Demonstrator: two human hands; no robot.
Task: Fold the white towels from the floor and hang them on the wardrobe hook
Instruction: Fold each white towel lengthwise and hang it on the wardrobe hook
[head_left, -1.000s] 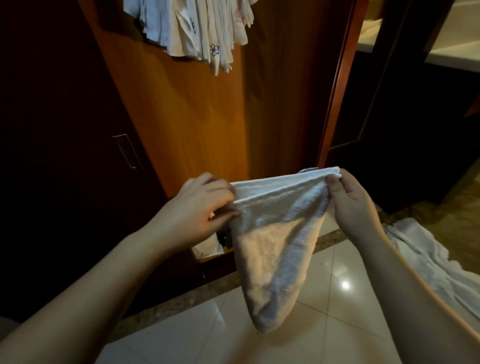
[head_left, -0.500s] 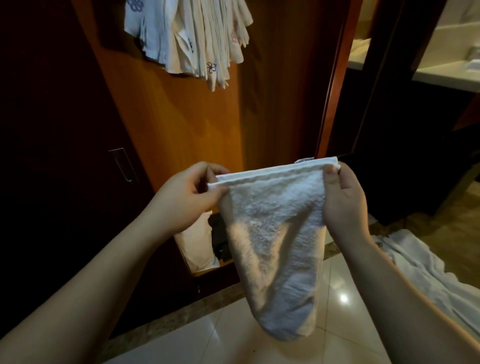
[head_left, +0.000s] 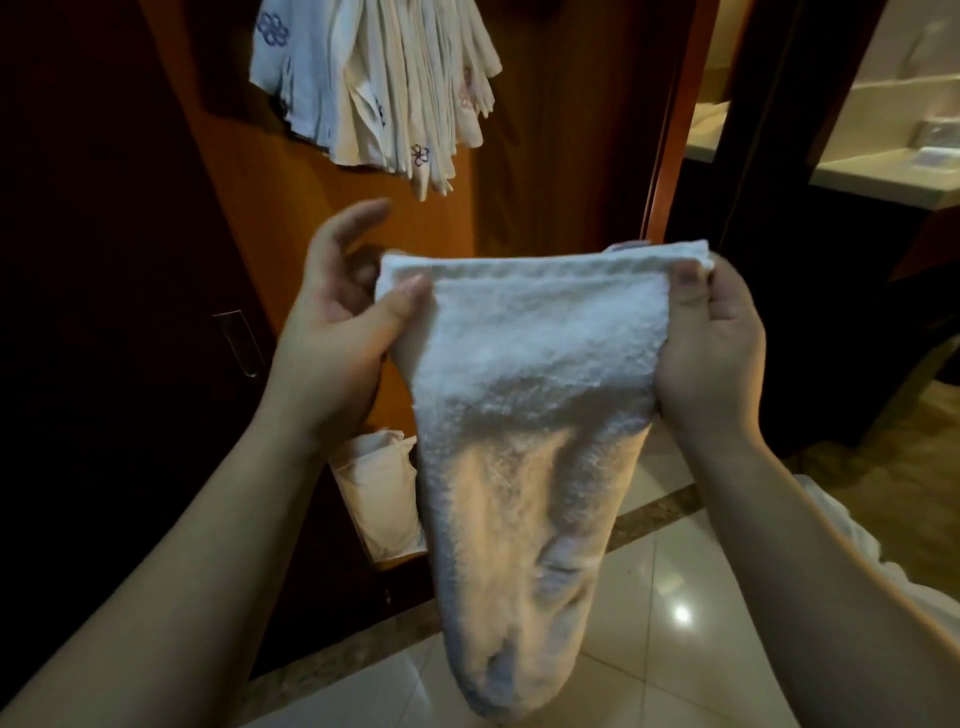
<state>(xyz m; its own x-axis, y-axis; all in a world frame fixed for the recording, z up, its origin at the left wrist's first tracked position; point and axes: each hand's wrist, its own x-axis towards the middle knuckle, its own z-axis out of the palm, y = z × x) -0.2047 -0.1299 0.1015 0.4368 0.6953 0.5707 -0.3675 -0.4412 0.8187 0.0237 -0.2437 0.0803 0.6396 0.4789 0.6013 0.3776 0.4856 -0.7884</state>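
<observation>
Now my right hand (head_left: 711, 332) pinches one top corner of the folded white towel (head_left: 524, 415) while my left hand (head_left: 337, 317) pins the other under its thumb, keeping the fold flat, just below the towels hanging on the wardrobe (head_left: 384, 88).

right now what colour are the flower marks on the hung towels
Purple-blue, on white cloth: see the hung towels in the head view.

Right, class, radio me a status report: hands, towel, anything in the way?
Left hand pinching towel corner, right hand gripping the other. Towel folded, dangling. Hung towels above, nothing between.
</observation>
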